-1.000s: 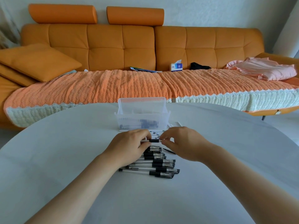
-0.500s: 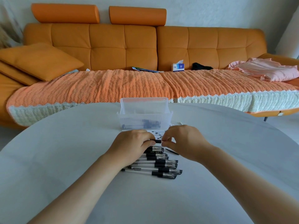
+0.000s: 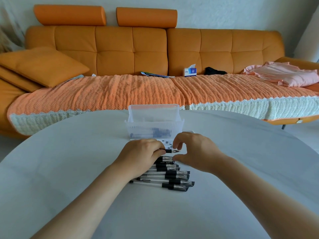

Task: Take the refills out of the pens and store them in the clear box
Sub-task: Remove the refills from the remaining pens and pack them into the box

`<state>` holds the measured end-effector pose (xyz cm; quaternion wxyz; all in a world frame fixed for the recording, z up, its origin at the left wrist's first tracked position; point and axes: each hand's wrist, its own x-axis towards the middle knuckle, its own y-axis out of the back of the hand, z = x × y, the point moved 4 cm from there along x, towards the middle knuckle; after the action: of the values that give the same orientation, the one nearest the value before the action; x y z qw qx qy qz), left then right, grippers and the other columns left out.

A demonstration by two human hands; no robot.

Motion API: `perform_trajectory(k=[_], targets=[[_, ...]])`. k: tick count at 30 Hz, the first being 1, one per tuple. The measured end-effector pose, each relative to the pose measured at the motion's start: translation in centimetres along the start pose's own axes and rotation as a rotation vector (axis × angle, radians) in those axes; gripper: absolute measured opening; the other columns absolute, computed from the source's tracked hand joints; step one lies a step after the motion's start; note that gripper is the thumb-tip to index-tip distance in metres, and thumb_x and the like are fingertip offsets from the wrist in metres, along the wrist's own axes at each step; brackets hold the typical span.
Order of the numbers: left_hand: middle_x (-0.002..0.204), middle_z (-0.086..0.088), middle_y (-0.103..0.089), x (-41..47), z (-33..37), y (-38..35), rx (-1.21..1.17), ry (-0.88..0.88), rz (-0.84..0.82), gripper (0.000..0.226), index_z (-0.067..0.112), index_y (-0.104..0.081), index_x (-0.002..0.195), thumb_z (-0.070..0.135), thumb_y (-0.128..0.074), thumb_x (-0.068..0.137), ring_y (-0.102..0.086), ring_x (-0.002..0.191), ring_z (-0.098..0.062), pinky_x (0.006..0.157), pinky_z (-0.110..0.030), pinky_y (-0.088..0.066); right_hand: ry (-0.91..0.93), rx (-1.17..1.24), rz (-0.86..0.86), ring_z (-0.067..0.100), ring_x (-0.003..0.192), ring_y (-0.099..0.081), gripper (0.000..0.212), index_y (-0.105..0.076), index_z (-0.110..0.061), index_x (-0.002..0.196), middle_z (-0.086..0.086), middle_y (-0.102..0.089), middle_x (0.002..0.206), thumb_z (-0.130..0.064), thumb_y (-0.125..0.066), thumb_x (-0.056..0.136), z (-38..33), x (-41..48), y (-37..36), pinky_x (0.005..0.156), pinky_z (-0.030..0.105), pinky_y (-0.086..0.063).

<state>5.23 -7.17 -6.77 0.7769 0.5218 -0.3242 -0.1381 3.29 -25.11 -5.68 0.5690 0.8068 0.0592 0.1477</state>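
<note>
**Surface:** one round table (image 3: pixel 69 161), matt pale grey.

**Room:** white wall. One long orange sofa (image 3: pixel 131 52) with a tufted back lies across 12 o'clock, and two cylindrical bolsters (image 3: pixel 69 15) sit on top of it. The seat is under a crinkled orange woven cover (image 3: pixel 120 94) with a white edge.

**On the sofa:**
- One square orange cushion (image 3: pixel 43 64) at the 9 o'clock end.
- One tissue box (image 3: pixel 189 71) near the centre.
- One folded pink garment (image 3: pixel 284 74) at the 3 o'clock end.

**Clear box (image 3: pixel 155 125):** one, ribbed translucent plastic, standing on the table at 12 o'clock of the hands. Dark pieces lie inside, blurred by the wall.

**Pens:** a row of pens (image 3: pixel 172 178) with clear barrels and black caps lies side by side at 6 o'clock of the hands. About seven can be counted, the far ones partly under the left hand.

**Held pen (image 3: pixel 168 151):** one, level, above the row.

**Left hand (image 3: pixel 139 157):** fingers curled round the pen's barrel.

**Right hand (image 3: pixel 196 152):** thumb and forefinger arched about the pen's tip. Cannot tell whether they touch it.
</note>
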Motion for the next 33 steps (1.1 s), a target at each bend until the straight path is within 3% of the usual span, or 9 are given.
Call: perform_trajectory(k=[3, 6, 11, 16, 20, 23, 26, 30, 33], targets=[[0.099, 0.016, -0.068, 0.0, -0.05, 0.03, 0.002, 0.006, -0.009, 0.023, 0.029, -0.068, 0.105, 0.041, -0.05, 0.097, -0.061, 0.088, -0.007, 0.067, -0.022, -0.039, 0.014, 0.002, -0.033, 0.0, 0.086, -0.056, 0.029, -0.061, -0.039, 0.112, -0.022, -0.06, 0.104, -0.055, -0.063, 0.087, -0.13, -0.09, -0.07, 0.078, 0.025, -0.049], [0.099, 0.016, -0.066, 0.0, -0.18, 0.06, -0.005, 0.025, -0.027, 0.023, 0.03, -0.066, 0.104, 0.041, -0.047, 0.099, -0.059, 0.088, -0.006, 0.069, -0.023, -0.041, -0.008, -0.004, -0.03, -0.006, 0.07, -0.051, 0.02, -0.069, -0.038, 0.105, -0.02, -0.066, 0.107, -0.05, -0.056, 0.095, -0.01, 0.03, -0.02, 0.074, 0.023, -0.046], [0.08, 0.013, -0.06, 0.0, 0.01, -0.25, 0.006, 0.053, -0.087, 0.027, 0.029, -0.062, 0.091, 0.045, -0.042, 0.099, -0.056, 0.076, -0.01, 0.061, -0.026, -0.035, -0.007, -0.012, 0.026, 0.001, 0.083, -0.054, 0.012, -0.066, -0.037, 0.093, -0.022, -0.062, 0.093, -0.042, -0.073, 0.085, -0.03, 0.09, 0.05, 0.065, 0.01, -0.033], [0.077, 0.014, -0.061, 0.04, 0.22, 0.12, 0.04, 0.035, -0.064, 0.02, 0.037, -0.059, 0.099, 0.053, -0.049, 0.093, -0.056, 0.069, -0.006, 0.057, -0.023, -0.039, 0.031, 0.004, -0.019, -0.004, 0.083, -0.054, 0.03, -0.064, -0.038, 0.108, -0.022, -0.06, 0.102, -0.056, -0.066, 0.084, -0.29, 0.06, -0.12, 0.074, 0.023, -0.046], [0.084, 0.015, -0.065, 0.01, 0.01, 0.21, 0.046, 0.033, -0.039, 0.02, 0.036, -0.062, 0.1, 0.051, -0.049, 0.095, -0.059, 0.075, -0.007, 0.063, -0.027, -0.046, 0.015, -0.022, -0.056, 0.0, 0.073, -0.05, 0.027, -0.07, -0.034, 0.108, -0.018, -0.066, 0.108, -0.051, -0.052, 0.096, -0.22, 0.02, -0.19, 0.077, 0.029, -0.049], [0.091, 0.013, -0.067, 0.0, -0.04, -0.06, 0.051, 0.025, -0.051, 0.025, 0.033, -0.065, 0.101, 0.048, -0.045, 0.098, -0.06, 0.081, -0.008, 0.067, -0.027, -0.045, 0.006, -0.008, -0.03, -0.002, 0.069, -0.05, 0.022, -0.071, -0.034, 0.103, -0.018, -0.069, 0.102, -0.05, -0.06, 0.093, -0.29, 0.09, -0.03, 0.075, 0.027, -0.05], [0.091, 0.011, -0.066, 0.07, -0.04, -0.28, 0.03, 0.05, -0.092, 0.029, 0.029, -0.064, 0.097, 0.044, -0.039, 0.101, -0.059, 0.083, -0.011, 0.07, -0.029, -0.045, 0.007, 0.0, 0.023, 0.0, 0.078, -0.053, 0.017, -0.07, -0.034, 0.098, -0.021, -0.066, 0.095, -0.048, -0.064, 0.09, -0.33, 0.12, 0.01, 0.072, 0.024, -0.046], [0.08, 0.01, -0.06, 0.13, 0.16, -0.25, 0.007, 0.059, -0.112, 0.028, 0.027, -0.059, 0.092, 0.045, -0.039, 0.1, -0.055, 0.075, -0.012, 0.063, -0.029, -0.039, 0.006, 0.007, 0.073, 0.003, 0.083, -0.054, 0.011, -0.063, -0.037, 0.086, -0.022, -0.061, 0.09, -0.042, -0.073, 0.085, -0.36, 0.1, 0.18, 0.066, 0.016, -0.037], [0.073, 0.013, -0.057, 0.05, 0.18, -0.06, 0.014, 0.048, -0.11, 0.019, 0.036, -0.051, 0.102, 0.053, -0.046, 0.095, -0.055, 0.069, -0.01, 0.06, -0.028, -0.042, 0.01, 0.015, 0.069, 0.002, 0.079, -0.051, 0.013, -0.062, -0.036, 0.086, -0.02, -0.06, 0.09, -0.042, -0.073, 0.084, -0.17, 0.05, 0.22, 0.063, 0.015, -0.035]])
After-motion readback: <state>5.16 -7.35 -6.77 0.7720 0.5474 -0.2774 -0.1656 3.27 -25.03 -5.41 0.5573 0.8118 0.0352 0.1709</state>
